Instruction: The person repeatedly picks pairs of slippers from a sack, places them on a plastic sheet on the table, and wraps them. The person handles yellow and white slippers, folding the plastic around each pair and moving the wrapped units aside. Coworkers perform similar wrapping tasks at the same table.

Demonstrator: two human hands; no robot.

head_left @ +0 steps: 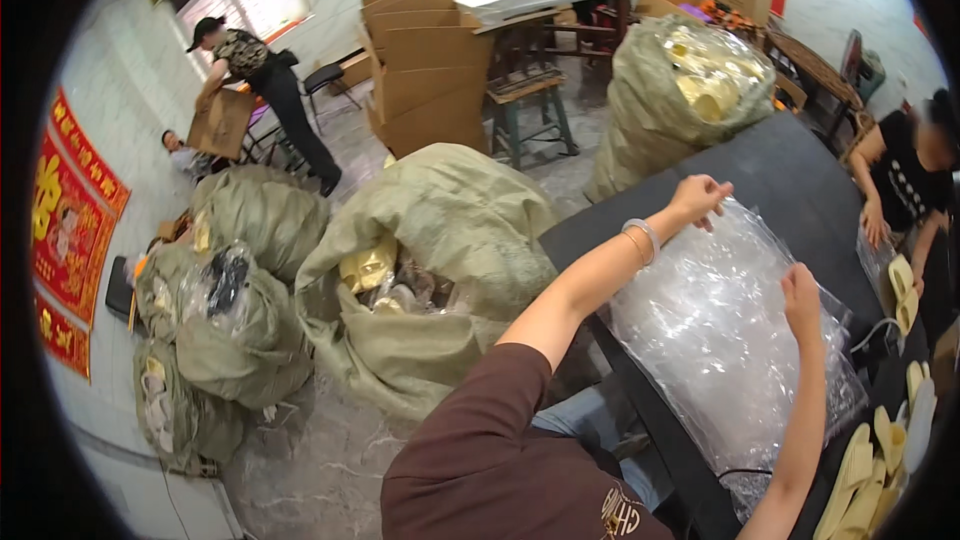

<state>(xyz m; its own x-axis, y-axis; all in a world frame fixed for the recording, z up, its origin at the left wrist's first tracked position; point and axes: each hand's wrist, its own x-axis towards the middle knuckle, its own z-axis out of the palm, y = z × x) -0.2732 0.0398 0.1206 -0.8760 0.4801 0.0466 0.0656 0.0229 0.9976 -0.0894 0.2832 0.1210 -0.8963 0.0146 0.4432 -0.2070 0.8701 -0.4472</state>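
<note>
A pile of clear plastic bags (700, 340) lies spread on the black table (740, 165) in front of me. Over the pile's far edge is my left hand (700, 202), its fingers curled and bangles on the wrist. Whether film is pinched in those fingers is too small to make out. My right hand (800, 292) is closed above the right side of the pile, and what its fingers hold, if anything, is hidden. Pale yellow slippers (852, 475) lie in a row at the table's near right edge.
Big green woven sacks (450, 200) of packed slippers stand left of me, another sack (620, 90) beyond the table. A co-worker (905, 165) sits at the right; another person (262, 70) carries a carton (222, 123). Tall cardboard boxes (425, 70) and a wooden stool (525, 90) stand behind.
</note>
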